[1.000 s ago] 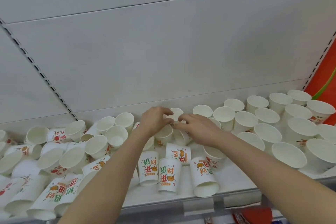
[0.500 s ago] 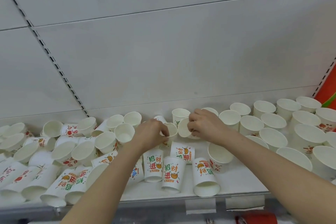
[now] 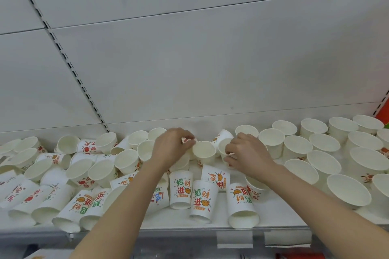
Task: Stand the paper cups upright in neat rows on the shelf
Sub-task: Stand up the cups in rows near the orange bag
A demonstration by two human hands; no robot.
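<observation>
Paper cup [image 3: 203, 152] at 12 o'clock is pinched by left hand [image 3: 171, 147]; right hand [image 3: 247, 154] pinches another cup [image 3: 223, 147]; next, I think, stand both upright beside the rows at 3 o'clock

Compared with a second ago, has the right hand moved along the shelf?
Yes. Against the upside-down printed cup in front, the right hand has shifted slightly right, away from the left hand.
</observation>
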